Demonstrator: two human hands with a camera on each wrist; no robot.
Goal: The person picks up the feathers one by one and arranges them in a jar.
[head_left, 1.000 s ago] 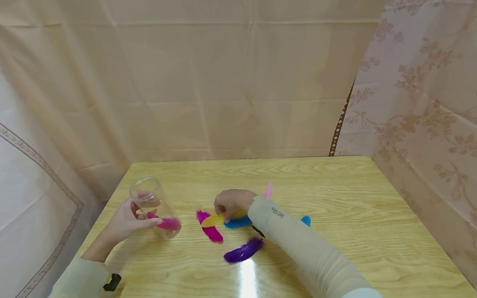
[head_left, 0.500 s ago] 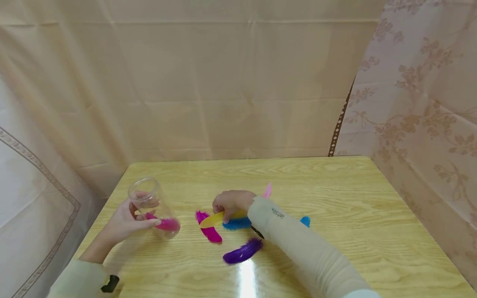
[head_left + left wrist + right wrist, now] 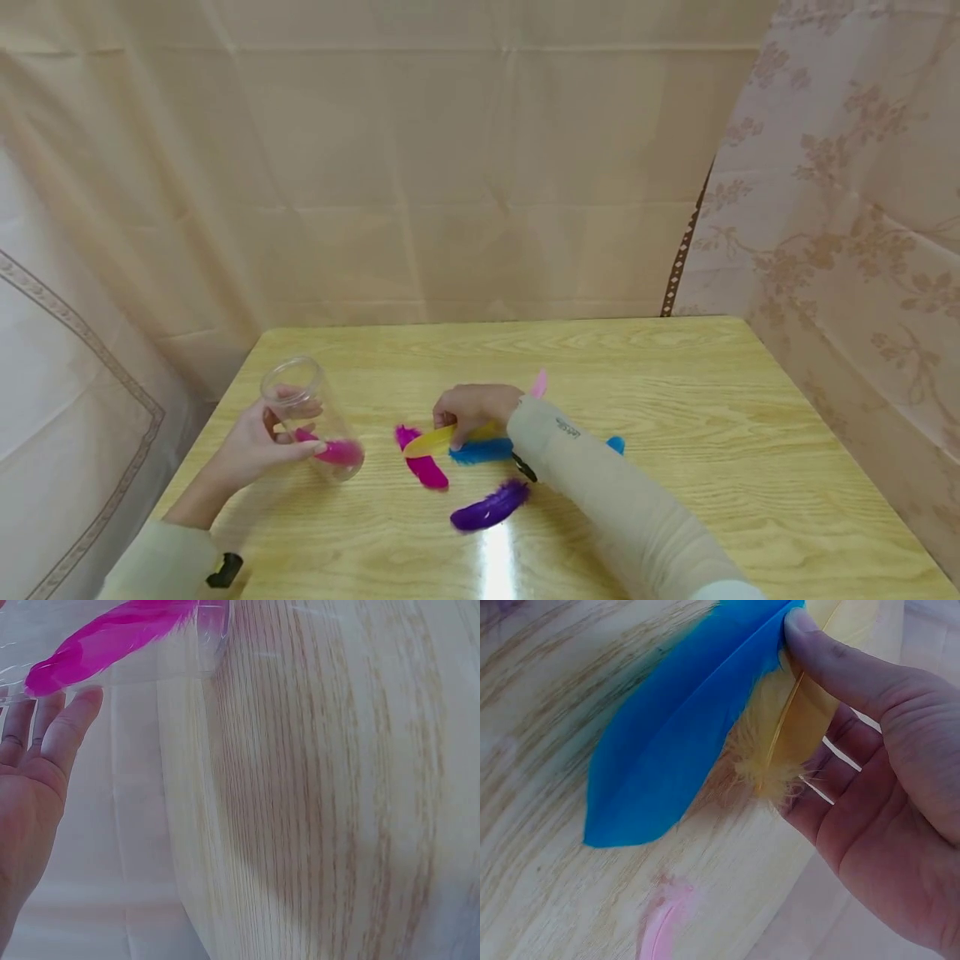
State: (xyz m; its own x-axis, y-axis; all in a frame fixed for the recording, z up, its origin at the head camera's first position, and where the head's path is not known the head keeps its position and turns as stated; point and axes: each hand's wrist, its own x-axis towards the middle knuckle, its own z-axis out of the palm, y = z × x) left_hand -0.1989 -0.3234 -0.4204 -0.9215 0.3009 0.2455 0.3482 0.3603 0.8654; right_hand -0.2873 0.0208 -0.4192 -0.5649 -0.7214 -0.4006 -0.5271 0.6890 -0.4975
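Observation:
My left hand [image 3: 258, 442] grips a clear jar [image 3: 326, 417], tilted with its open mouth up and to the left. Inside, near the base, lies a magenta feather [image 3: 105, 649]. At mid-table my right hand [image 3: 472, 408] pinches a blue feather [image 3: 679, 735] by one end, the thumb lying on it. A yellow feather [image 3: 799, 720] passes beneath that thumb, in front of the fingers; whether it is also gripped cannot be told. Its far end crosses another magenta feather [image 3: 427, 472] on the table. In the head view, the hand hides part of the yellow feather.
A purple feather [image 3: 489, 507] lies nearer the front of the wooden table [image 3: 360, 542]. Behind the right wrist a light pink feather [image 3: 539, 383] shows. Another blue feather [image 3: 616, 444] pokes out beyond the right sleeve [image 3: 600, 475]. Beige curtains [image 3: 450, 167] hang behind the table.
The right hand and forearm have shifted very slightly to the right. The left hand holds the jar in the same place, and the feathers look unmoved.

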